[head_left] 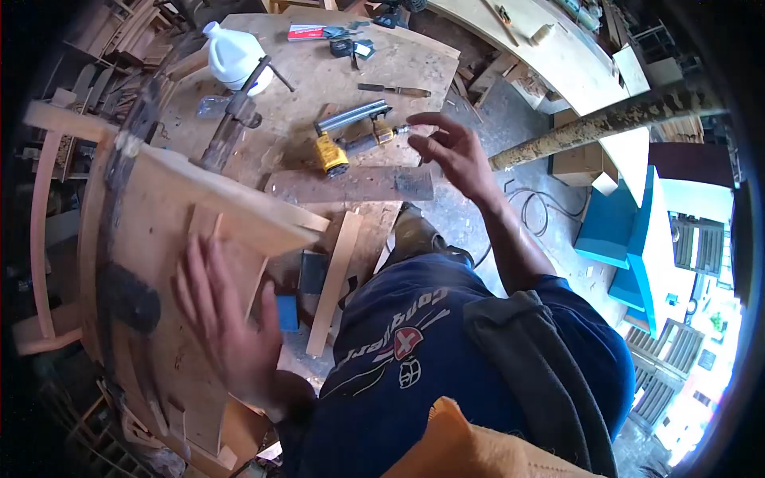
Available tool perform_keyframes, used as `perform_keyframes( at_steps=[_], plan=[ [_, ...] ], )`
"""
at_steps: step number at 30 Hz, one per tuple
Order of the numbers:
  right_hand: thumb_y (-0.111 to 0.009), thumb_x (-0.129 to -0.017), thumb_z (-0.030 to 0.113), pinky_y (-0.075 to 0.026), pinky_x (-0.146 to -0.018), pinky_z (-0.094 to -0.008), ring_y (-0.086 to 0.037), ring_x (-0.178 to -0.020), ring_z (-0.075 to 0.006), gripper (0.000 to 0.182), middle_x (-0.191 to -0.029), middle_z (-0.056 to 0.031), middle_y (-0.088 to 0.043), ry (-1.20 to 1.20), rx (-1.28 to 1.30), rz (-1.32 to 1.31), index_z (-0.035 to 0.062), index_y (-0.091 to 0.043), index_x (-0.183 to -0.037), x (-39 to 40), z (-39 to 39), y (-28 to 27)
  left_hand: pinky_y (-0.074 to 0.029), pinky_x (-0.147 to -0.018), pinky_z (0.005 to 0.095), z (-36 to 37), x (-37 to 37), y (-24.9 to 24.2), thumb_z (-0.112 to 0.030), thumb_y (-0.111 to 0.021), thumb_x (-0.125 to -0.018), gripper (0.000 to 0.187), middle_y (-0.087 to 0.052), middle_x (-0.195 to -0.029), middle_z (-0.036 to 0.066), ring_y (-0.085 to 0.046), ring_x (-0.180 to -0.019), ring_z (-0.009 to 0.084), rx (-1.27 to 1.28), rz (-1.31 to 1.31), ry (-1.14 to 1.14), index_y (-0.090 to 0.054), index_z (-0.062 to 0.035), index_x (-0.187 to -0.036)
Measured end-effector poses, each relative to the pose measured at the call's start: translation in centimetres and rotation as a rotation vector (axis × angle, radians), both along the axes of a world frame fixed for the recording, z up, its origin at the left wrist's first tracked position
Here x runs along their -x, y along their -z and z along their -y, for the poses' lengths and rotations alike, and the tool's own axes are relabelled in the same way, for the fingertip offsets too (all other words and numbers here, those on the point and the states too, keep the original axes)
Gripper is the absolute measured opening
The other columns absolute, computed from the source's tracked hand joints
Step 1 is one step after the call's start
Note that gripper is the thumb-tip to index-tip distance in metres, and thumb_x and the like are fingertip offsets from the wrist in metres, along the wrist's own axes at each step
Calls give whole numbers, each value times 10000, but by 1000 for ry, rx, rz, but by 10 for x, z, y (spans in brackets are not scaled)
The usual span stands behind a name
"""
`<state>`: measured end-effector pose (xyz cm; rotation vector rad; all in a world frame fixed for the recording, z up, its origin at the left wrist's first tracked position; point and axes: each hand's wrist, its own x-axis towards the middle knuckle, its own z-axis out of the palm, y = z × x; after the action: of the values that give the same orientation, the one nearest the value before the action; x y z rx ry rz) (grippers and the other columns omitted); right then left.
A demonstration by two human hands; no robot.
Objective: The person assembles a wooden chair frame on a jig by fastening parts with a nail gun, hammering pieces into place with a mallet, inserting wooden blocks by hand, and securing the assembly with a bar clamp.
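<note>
My left hand [227,319] is slightly blurred, with its fingers stretched out over a wooden panel [191,358] of an assembled piece on the left. Contact with the wood is hard to make out. My right hand [458,155] hovers at the bench's right edge, its thumb and index finger apart and nothing visible between them. Its fingertips are close to the air fitting of a yellow and grey nail gun [351,137], which lies on the bench. Below the nail gun is a flat, worn board [351,184]. A narrow wooden strip [335,279] lies beside my left hand.
On the workbench [303,88] are a white jug [234,57], a metal clamp [231,123], a chisel-like tool [394,90], a tape measure [343,48] and a red-and-white box [307,33]. A rough pole [590,127] crosses at right. A hose [542,209] coils on the floor.
</note>
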<state>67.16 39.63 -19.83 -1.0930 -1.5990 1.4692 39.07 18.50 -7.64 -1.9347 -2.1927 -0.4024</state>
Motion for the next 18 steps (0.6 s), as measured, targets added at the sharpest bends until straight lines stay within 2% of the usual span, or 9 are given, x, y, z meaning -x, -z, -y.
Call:
perform_keyframes(
  at_steps=[1,5,8,11,14,15,18],
  plan=[
    [-685,-947,228,-491,-708,-249,-588,-780,-66,366,-971,-28,-692,14,1,-41,24,-637,-1248,-5,-22,14,-322,-1120,568,-2,0,-2,-432,-568,-958,628,-463,-1476,223,-425,-1347,456,25,-37,0,-499,-24,-1430],
    [-693,-929,228,-510,-684,-266,-616,-783,-100,385,-1011,-62,-716,75,19,75,-18,-653,-1222,-20,-135,92,-336,-1100,589,-7,3,-4,-509,-600,-924,691,-467,-1458,270,-416,-1345,503,72,19,-2,-535,-9,-1397],
    [-704,-897,195,-523,-674,-281,-638,-751,-125,346,-904,-91,-730,72,88,206,-10,-681,-1175,-20,-220,169,-367,-1090,590,-13,8,-7,-532,-565,-948,712,-469,-1443,301,-449,-1334,488,100,21,46,-524,22,-1393],
    [-705,-866,188,-552,-713,-332,-695,-782,-205,300,-952,-139,-744,-4,-47,378,40,-716,-1127,-16,-285,247,-376,-1087,588,-17,8,-8,-537,-558,-952,718,-470,-1441,304,-459,-1327,484,86,81,-10,-523,32,-1389],
    [-706,-838,198,-567,-778,-391,-722,-843,-293,295,-991,-168,-742,-74,-209,478,90,-732,-1111,1,-313,282,-385,-1083,586,-13,2,-5,-542,-550,-956,725,-471,-1438,307,-469,-1320,480,-3,197,-153,-522,42,-1384],
    [-705,-869,213,-559,-806,-380,-723,-902,-264,281,-1035,-175,-736,-135,-228,523,80,-732,-1115,10,-314,272,-388,-1082,585,-12,0,-3,-543,-548,-958,727,-471,-1437,308,-472,-1318,479,-37,234,-200,-521,46,-1383],
    [-694,-879,234,-558,-821,-387,-719,-906,-282,281,-1058,-171,-728,-202,-313,541,76,-734,-1108,43,-319,291,-397,-1078,583,-9,-5,-4,-548,-540,-962,734,-472,-1434,311,-482,-1311,476,-110,317,-310,-520,56,-1378]
  ],
)
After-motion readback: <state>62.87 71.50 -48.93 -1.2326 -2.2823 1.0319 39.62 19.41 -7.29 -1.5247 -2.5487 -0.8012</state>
